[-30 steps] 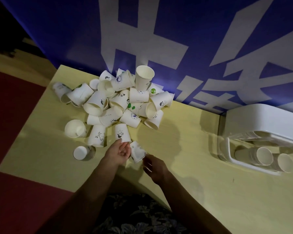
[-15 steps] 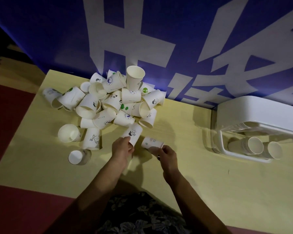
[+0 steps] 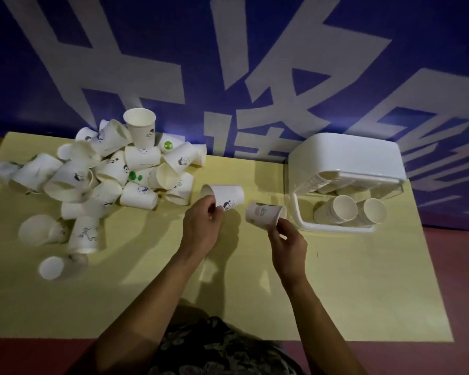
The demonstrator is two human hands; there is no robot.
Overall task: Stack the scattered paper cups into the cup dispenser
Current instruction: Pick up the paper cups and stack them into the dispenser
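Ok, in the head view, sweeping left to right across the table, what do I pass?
Pile of loose cups → cup in the left hand → cup in the right hand → cup dispenser holding stacked cups.

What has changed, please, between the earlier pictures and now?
Each hand has taken a cup from beside the pile and lifted it rightward toward the dispenser: the left hand grips one cup, the right hand pinches another. The pile and the stacks in the dispenser look unchanged.
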